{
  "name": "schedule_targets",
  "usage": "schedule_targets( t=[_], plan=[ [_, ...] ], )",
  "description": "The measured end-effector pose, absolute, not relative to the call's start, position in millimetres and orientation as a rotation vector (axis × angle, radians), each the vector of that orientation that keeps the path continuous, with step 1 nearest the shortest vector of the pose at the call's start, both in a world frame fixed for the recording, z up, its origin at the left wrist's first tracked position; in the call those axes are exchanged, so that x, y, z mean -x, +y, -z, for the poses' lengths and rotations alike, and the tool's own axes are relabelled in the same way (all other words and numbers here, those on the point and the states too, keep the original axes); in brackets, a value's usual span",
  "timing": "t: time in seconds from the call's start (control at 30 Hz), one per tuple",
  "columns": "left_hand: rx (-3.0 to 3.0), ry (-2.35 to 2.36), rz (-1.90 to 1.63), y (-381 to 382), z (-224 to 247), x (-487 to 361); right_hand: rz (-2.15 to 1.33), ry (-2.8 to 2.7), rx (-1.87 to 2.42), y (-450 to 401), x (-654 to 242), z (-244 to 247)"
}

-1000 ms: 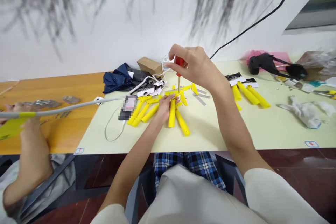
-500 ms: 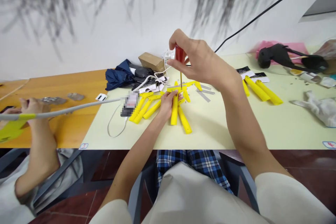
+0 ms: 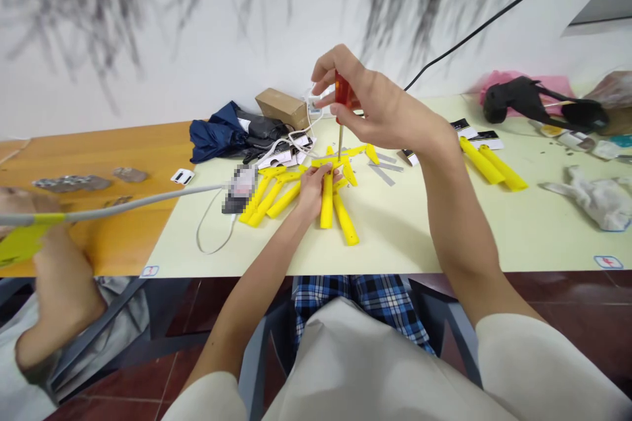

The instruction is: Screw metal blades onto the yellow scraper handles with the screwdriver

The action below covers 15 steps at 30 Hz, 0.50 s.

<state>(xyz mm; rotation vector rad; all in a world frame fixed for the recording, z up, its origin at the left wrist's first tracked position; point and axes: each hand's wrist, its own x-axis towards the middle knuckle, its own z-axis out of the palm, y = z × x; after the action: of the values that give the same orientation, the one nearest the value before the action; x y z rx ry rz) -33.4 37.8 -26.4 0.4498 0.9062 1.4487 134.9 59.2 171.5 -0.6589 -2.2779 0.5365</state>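
My right hand [image 3: 358, 95] holds a screwdriver by its red handle [image 3: 342, 90], with the shaft pointing straight down. The tip meets the head of a yellow T-shaped piece [image 3: 326, 200]. My left hand [image 3: 313, 187] grips this piece just below its head. Another yellow handle [image 3: 347, 220] lies slanted beside it on the right. Several yellow pieces [image 3: 264, 200] rest to the left of my left hand. Thin grey strips [image 3: 382, 175] and small yellow parts [image 3: 349, 172] lie beyond and to the right.
A pixelated phone-like item [image 3: 239, 189] with a white cable lies left. Behind are a dark blue cloth [image 3: 217, 135] and a cardboard box [image 3: 281, 107]. More yellow handles [image 3: 502, 168] and a black object [image 3: 530, 100] lie right. Another person's arm [image 3: 66, 276] is at far left.
The fingers of my right hand have shifted and spread around the red handle. My left hand keeps its grip. The other person's hand has moved left, and the view has shifted slightly.
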Motion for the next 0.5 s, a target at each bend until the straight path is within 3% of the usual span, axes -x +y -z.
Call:
schedule_targets(
  t=[0.2, 0.33, 0.5],
  plan=[
    [-0.471, 0.887, -1.443, 38.3, 23.7, 35.3, -0.387, -2.226, 0.739, 57.3, -133.6, -173.0],
    [-0.463, 0.927, -1.453, 40.0, 25.6, 36.1, -0.481, -2.29, 0.631, 56.0, -136.4, -173.3],
    [-0.466, 0.931, -1.48, 41.7, 24.7, 39.2, -0.462, -2.207, 0.821, 57.8, -132.4, -173.5]
  ],
)
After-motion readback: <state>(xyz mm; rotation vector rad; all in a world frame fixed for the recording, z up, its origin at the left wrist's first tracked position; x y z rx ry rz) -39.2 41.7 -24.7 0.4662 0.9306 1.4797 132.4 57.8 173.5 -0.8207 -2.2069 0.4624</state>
